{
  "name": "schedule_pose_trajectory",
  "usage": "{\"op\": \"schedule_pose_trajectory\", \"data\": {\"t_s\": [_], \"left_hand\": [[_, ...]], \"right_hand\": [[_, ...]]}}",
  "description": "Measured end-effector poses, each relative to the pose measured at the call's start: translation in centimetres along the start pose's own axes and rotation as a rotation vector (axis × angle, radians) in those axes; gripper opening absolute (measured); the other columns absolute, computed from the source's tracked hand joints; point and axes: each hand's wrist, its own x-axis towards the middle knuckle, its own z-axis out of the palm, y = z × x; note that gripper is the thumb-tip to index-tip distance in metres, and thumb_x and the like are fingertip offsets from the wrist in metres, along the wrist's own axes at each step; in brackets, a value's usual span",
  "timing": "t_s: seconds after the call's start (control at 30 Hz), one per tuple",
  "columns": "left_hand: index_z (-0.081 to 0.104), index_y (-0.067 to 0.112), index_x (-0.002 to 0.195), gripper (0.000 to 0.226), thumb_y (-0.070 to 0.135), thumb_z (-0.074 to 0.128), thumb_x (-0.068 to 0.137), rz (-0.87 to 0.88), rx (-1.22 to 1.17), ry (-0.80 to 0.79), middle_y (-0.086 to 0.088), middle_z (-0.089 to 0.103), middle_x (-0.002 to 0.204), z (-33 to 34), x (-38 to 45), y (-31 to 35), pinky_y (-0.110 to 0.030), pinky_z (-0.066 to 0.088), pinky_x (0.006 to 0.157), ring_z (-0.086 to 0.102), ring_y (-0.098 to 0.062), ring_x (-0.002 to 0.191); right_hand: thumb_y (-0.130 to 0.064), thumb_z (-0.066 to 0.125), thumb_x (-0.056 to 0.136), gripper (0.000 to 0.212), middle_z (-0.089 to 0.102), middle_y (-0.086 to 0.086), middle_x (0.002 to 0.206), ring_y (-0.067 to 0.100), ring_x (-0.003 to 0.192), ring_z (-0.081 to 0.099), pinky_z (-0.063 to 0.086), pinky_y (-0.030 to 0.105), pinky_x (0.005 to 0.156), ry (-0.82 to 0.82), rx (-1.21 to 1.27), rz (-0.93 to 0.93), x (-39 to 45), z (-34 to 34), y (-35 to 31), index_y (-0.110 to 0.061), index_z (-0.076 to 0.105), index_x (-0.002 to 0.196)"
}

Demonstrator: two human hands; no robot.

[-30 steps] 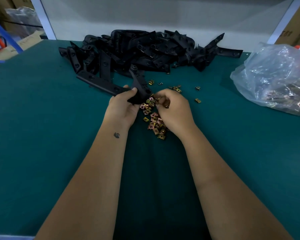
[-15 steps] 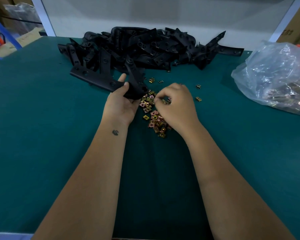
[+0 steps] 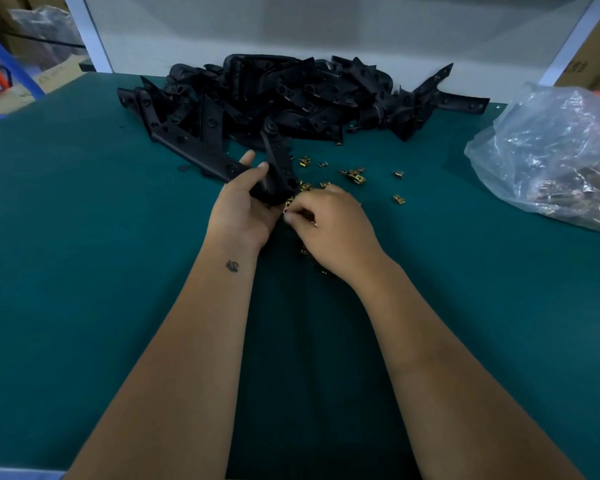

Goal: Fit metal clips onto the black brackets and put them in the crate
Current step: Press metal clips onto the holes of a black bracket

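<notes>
1. Head view, the only one. Two bare hands meet at frame centre over a green bench.
2. Left hand: fingers curled round one black bracket, gripping its lower end. One arm of the bracket points up and left, the other stands up toward the pile.
3. Right hand: fingertips bunched and pressed against the lower end of the held bracket, right beside a gold metal clip sitting at that end. Cannot tell whether the fingertips pinch the clip or only touch it.
4. Bracket pile: one heap of black brackets, upper centre of the frame, against the back wall. Tangled, too many to count.
5. Loose clips on the bench, just right of the hands and above them: roughly seven to nine visible singly or in small clusters. Two lie apart to the right, one above the other. More clips peek out under the right wrist, mostly hidden, count unknown.
6. One clear plastic bag at the right edge of the frame, crumpled, with more gold clips inside. Number unreadable.
7. Small dark tattoo on the left wrist.
8. Cardboard boxes in the upper left and upper right corners, blurred. Blue and orange tubing at the upper left edge.
</notes>
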Motion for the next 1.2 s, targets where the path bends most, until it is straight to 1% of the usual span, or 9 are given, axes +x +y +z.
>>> {"op": "schedule_pose_trajectory", "data": {"t_s": [0.07,0.13,0.23,0.37,0.47,0.67,0.83,1.0,1.2], "left_hand": [[0.059,0.017,0.097,0.014,0.004,0.056,0.095,-0.035,-0.003,-0.012,-0.007,0.074,0.082,0.1,-0.2,0.1,-0.037,0.060,0.066,0.070,-0.023,0.082],[0.058,0.014,0.095,0.008,0.006,0.058,0.094,-0.073,0.015,-0.023,-0.004,0.073,0.076,0.3,-0.3,0.1,-0.033,0.059,0.062,0.070,-0.019,0.077],[0.060,0.013,0.091,0.004,0.009,0.060,0.094,-0.106,0.101,-0.068,-0.002,0.074,0.074,0.7,-0.7,-0.1,-0.026,0.056,0.059,0.071,-0.014,0.065],[0.064,0.014,0.089,0.004,0.012,0.063,0.092,-0.128,0.190,-0.136,0.000,0.074,0.080,1.1,-1.0,-0.6,-0.027,0.056,0.062,0.071,-0.012,0.070],[0.065,0.014,0.089,0.004,0.013,0.062,0.093,-0.127,0.236,-0.166,0.000,0.074,0.081,1.2,-1.1,-0.8,-0.027,0.057,0.063,0.072,-0.011,0.072],[0.063,0.013,0.097,0.006,0.011,0.063,0.092,-0.125,0.248,-0.178,-0.002,0.074,0.087,1.3,-1.1,-0.8,-0.027,0.056,0.062,0.071,-0.013,0.075],[0.061,0.013,0.100,0.009,0.010,0.063,0.091,-0.123,0.262,-0.211,-0.005,0.073,0.091,1.2,-1.1,-0.8,-0.029,0.057,0.061,0.072,-0.015,0.077],[0.060,0.015,0.096,0.010,0.008,0.064,0.090,-0.121,0.255,-0.222,-0.005,0.074,0.091,1.1,-1.0,-0.9,-0.031,0.057,0.065,0.072,-0.017,0.080],[0.058,0.017,0.100,0.018,0.008,0.067,0.088,-0.109,0.258,-0.213,-0.003,0.076,0.090,1.3,-1.2,-1.1,-0.032,0.058,0.064,0.073,-0.017,0.081]], "right_hand": [[-0.023,0.061,0.094,0.010,0.057,-0.018,0.075,0.006,0.084,0.058,0.045,0.023,0.073,0.092,0.256,0.143,0.1,-0.2,0.2,-0.020,0.069,0.089],[-0.018,0.060,0.094,0.010,0.065,-0.016,0.083,-0.002,0.081,0.061,0.047,0.013,0.074,0.176,0.454,0.257,0.2,-0.6,0.4,-0.024,0.069,0.093],[-0.011,0.058,0.096,0.019,0.069,-0.010,0.088,-0.002,0.078,0.063,0.051,0.017,0.076,0.243,0.763,0.401,0.3,-1.1,1.1,-0.027,0.070,0.095],[-0.006,0.057,0.097,0.018,0.067,-0.002,0.076,0.007,0.071,0.063,0.055,0.022,0.071,0.259,1.148,0.526,0.6,-1.6,1.6,-0.015,0.072,0.093],[-0.003,0.056,0.096,0.014,0.068,0.001,0.073,0.011,0.070,0.064,0.056,0.025,0.071,0.274,1.344,0.551,0.7,-1.7,1.7,-0.009,0.069,0.093],[0.000,0.051,0.098,0.024,0.063,0.000,0.072,0.010,0.070,0.058,0.055,0.029,0.076,0.264,1.395,0.494,0.7,-1.9,1.5,-0.011,0.072,0.101],[0.000,0.049,0.098,0.018,0.066,0.003,0.075,0.014,0.072,0.063,0.058,0.031,0.074,0.267,1.429,0.515,0.7,-2.0,1.4,-0.010,0.065,0.096],[0.004,0.052,0.096,0.014,0.073,0.006,0.079,0.019,0.077,0.071,0.060,0.032,0.078,0.292,1.459,0.529,0.8,-1.9,1.8,-0.008,0.059,0.091],[0.004,0.058,0.091,0.016,0.067,0.005,0.082,0.016,0.077,0.062,0.053,0.031,0.080,0.295,1.458,0.570,0.9,-1.9,2.1,-0.010,0.064,0.085]]}}
